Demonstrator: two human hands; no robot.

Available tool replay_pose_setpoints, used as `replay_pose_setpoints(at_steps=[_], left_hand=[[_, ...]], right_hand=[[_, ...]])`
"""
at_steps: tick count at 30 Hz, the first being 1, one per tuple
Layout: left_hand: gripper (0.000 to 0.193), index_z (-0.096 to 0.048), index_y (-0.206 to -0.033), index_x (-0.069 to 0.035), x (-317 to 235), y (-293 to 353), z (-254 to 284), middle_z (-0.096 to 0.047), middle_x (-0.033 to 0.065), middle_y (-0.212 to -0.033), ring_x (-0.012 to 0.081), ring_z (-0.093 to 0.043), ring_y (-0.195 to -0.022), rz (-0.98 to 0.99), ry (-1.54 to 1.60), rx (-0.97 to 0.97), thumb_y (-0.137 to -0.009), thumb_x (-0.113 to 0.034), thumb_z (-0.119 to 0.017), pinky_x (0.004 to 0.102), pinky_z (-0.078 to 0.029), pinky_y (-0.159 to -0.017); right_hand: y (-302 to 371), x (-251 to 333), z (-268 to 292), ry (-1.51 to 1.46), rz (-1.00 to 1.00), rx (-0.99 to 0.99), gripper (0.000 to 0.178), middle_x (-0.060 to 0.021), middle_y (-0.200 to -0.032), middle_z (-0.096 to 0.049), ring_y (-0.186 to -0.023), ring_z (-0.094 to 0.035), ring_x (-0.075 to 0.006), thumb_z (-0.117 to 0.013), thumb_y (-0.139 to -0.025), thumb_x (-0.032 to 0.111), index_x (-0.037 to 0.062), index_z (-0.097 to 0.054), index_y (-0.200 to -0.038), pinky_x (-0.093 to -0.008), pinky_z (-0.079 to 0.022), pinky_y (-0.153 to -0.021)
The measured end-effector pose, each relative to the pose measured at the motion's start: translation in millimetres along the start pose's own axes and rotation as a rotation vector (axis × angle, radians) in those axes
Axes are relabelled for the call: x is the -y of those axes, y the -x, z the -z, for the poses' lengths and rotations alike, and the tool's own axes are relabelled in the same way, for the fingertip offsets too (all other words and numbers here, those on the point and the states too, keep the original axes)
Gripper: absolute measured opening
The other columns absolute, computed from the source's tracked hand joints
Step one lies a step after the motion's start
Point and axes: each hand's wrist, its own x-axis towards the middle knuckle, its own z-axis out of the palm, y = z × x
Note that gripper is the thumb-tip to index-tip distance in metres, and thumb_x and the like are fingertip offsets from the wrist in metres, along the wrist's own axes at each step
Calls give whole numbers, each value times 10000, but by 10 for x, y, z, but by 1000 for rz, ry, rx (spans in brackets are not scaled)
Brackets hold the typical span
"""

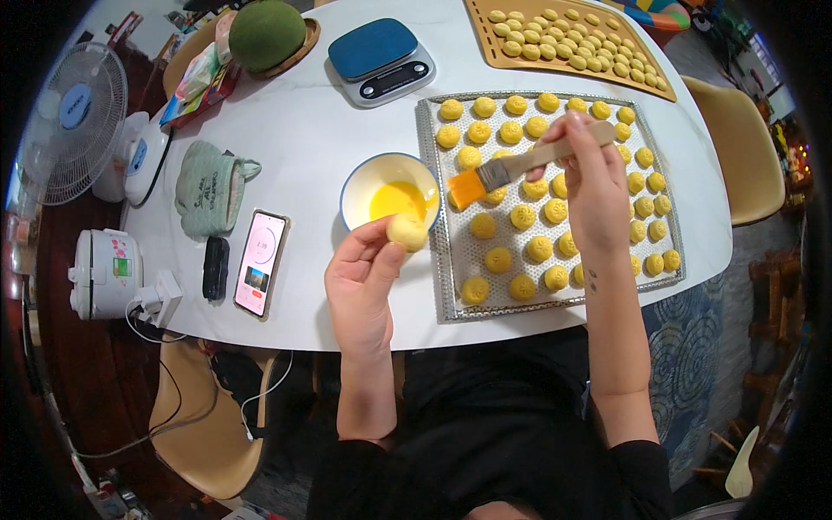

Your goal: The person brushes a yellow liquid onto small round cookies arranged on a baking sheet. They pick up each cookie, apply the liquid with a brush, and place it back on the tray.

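My left hand (360, 277) pinches a small round piece of pale yellow dough (406, 232) between thumb and fingers, just in front of a white bowl with a dark rim (351, 192). Beaten egg (397, 198) lies in that bowl. A pastry brush (520, 162) with a wooden handle is gripped in my right hand (596, 178). Its yellow, wet-looking bristles point left, above the perforated metal tray (446, 269). Rows of round yellow dough pieces (523, 217) sit on the tray, several with a stamped top. My right hand and forearm hide some of them.
A tan mat (487, 43) with many paler dough pieces is at the far right. Across the white table (299, 130) stand a kitchen scale (381, 62), a green round fruit (267, 35), a grey-green pouch (208, 186), a black case (216, 269) and a phone (260, 264).
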Motion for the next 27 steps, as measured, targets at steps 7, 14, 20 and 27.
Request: replay_pose_setpoints(at_steps=[7,14,20,27], left_hand=[[307,-576,-1071,57,40,-6,-257,-622,67,-938,63,-565,-814,148,-126,250,-779,0,-654,179,-453,-733],[425,-559,-1132,32,58,-77,-455,-607,50,-959,16,-433,-677,238,-249,392,-728,21,-690,138,-374,-646],[574,-474,-1224,21,24,-139,-624,-605,44,-953,13,-414,-707,280,-194,473,-697,33,-701,138,-345,-654],[569,-442,-1241,34,147,-161,-685,-609,64,-982,30,-448,-721,311,-39,502,-724,11,-679,155,-367,-680]], right_hand=[[72,183,244,-52,26,306,276,-68,-768,-550,-647,-582,-144,-454,-934,260,8,-526,-847,-245,-485,-590],[-12,288,509,0,-49,265,268,-55,-714,-536,-614,-538,-114,-432,-934,251,27,-524,-819,-232,-452,-563],[-120,332,719,21,-136,160,263,-54,-714,-546,-620,-529,-109,-450,-919,246,19,-536,-818,-233,-443,-541],[-115,268,825,11,-268,99,276,-51,-704,-555,-577,-528,-110,-479,-909,272,24,-547,-809,-228,-446,-535]])
